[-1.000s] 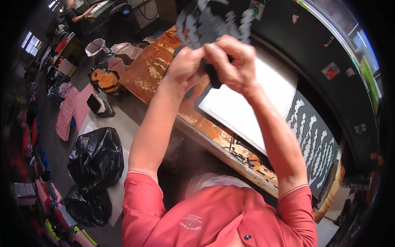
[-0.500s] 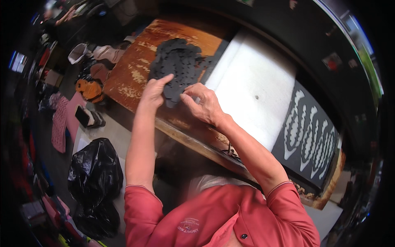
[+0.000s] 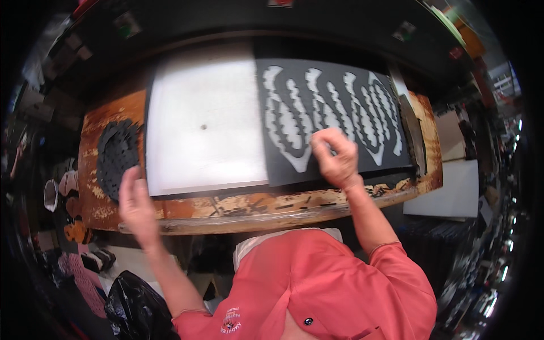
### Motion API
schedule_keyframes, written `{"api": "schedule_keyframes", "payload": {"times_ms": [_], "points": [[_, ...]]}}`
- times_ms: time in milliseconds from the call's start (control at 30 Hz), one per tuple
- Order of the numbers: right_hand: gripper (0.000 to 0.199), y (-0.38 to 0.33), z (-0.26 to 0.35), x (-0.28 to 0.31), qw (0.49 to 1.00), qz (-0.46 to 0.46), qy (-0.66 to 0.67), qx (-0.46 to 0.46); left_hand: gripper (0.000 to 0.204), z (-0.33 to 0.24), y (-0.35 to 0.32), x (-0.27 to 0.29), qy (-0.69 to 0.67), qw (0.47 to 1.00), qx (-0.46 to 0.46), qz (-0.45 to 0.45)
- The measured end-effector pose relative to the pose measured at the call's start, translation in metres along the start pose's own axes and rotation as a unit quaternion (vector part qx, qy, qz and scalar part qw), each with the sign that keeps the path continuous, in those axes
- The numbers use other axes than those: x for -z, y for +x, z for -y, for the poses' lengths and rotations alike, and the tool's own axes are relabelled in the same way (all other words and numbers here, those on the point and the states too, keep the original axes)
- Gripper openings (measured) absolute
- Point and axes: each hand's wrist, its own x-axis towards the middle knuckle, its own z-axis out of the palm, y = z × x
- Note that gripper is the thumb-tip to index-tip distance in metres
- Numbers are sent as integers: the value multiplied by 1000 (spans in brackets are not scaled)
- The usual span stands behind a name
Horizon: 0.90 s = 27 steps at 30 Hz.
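The step in hand looks to be work at the dark grey flat sheet with long, jagged-edged openings (image 3: 276,174), which lies at the right on the worn brown wooden table (image 3: 116,107). The person's right hand (image 3: 336,156) is over the near middle of this sheet, its fingers curled in toward the thumb; whether they pinch anything I cannot tell. The left hand (image 3: 137,204) is at the near right side of the loose pile of dark grey, ragged-edged pieces (image 3: 116,156), at the table's left end. Its fingers reach out toward the far side, straight and fairly close together; blur hides whether they touch the pile.

In my judgement, the next move calls for the right fingers to find an edge of the thin material and grip it lightly, so that the narrow strips between the openings do not tear.

The sheet lies flat, just right of the smooth white rectangular board (image 3: 207,113). Its openings run lengthwise from far to near, most leaning so that their near ends sit farther right; at least two taper to points facing the near edge. The pile's long axis also runs near to far.
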Motion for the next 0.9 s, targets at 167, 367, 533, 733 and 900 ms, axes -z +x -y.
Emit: {"api": "schedule_keyframes", "payload": {"times_ms": [167,367,533,733,900], "points": [[28,-10,-111,173,935,-145,-320,-47,66,-66,-115,-206,7,900,-240,364],[104,-51,-228,278,850,-38,-397,-345,60,-93,-199,-362,79,798,-385,457],[108,-58,-252,286,882,-27,-358,-305,33,-83,-197,-380,81,798,-482,353],[117,-33,-253,293,885,4,-338,-320,11,-101,-177,-369,74,818,-460,338],[117,-28,-260,294,883,8,-340,-322,13,-120,-181,-305,113,813,-425,380]]}}
